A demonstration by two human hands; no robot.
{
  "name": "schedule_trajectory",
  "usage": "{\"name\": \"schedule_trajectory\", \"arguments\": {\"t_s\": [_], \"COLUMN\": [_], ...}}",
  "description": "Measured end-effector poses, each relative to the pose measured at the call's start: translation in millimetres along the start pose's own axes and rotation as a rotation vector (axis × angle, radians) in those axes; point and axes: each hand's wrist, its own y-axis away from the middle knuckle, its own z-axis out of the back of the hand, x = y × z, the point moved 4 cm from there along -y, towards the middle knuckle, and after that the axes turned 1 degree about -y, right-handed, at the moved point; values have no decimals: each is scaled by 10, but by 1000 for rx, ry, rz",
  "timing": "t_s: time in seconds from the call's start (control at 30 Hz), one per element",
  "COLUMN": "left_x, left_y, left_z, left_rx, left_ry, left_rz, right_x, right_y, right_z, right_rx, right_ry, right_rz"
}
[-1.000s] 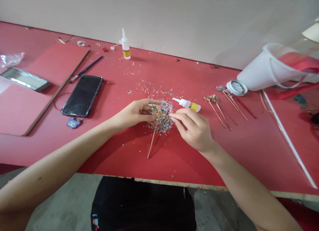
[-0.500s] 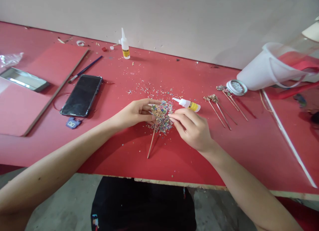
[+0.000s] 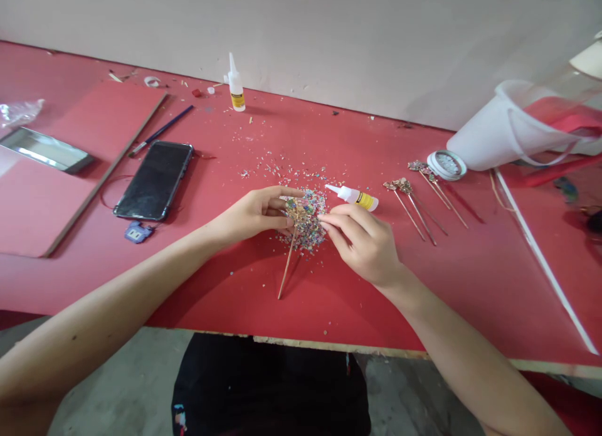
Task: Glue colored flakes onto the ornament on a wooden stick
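A gold hair stick (image 3: pixel 287 266) lies slanted over the red table (image 3: pixel 235 285), its ornate head resting in a heap of tiny coloured chips (image 3: pixel 308 218). My left hand (image 3: pixel 256 213) pinches that head between thumb and fingers. My right hand (image 3: pixel 362 241) is closed in a pinch at the heap's right edge, fingertips touching the ornament; what it pinches is too small to make out. A small glue bottle (image 3: pixel 355 197) with a yellow label lies on its side just beyond my right hand.
Several finished hair sticks (image 3: pixel 416 201) lie to the right, near a round white tin (image 3: pixel 446 165) and a tipped white bucket (image 3: pixel 508 132). A black phone (image 3: pixel 155 179), a blue brush (image 3: pixel 162 130), a red board (image 3: pixel 70 166), a metal tray (image 3: pixel 44 148) and an upright glue bottle (image 3: pixel 236 88) sit left and back.
My right hand's fingertips have crept slightly left toward the ornament. Everything else is as it was.
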Motion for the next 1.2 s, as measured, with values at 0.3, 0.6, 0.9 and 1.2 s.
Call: {"name": "schedule_trajectory", "arguments": {"t_s": [0.3, 0.6, 0.9, 1.2], "left_x": [-6, 3, -7, -2], "left_y": [-2, -6, -4, -1], "left_z": [-9, -2, -5, -3], "left_rx": [-2, -4, -11, -6], "left_ry": [-2, -8, 0, -3], "left_rz": [5, 0, 5, 1], "right_x": [-1, -3, 0, -3], "right_y": [12, 13, 1, 13], "right_z": [-18, -20, -22, -7], "right_rx": [14, 14, 5, -2], "right_ry": [-8, 2, 5, -12], "right_rz": [-16, -16, -15, -18]}}
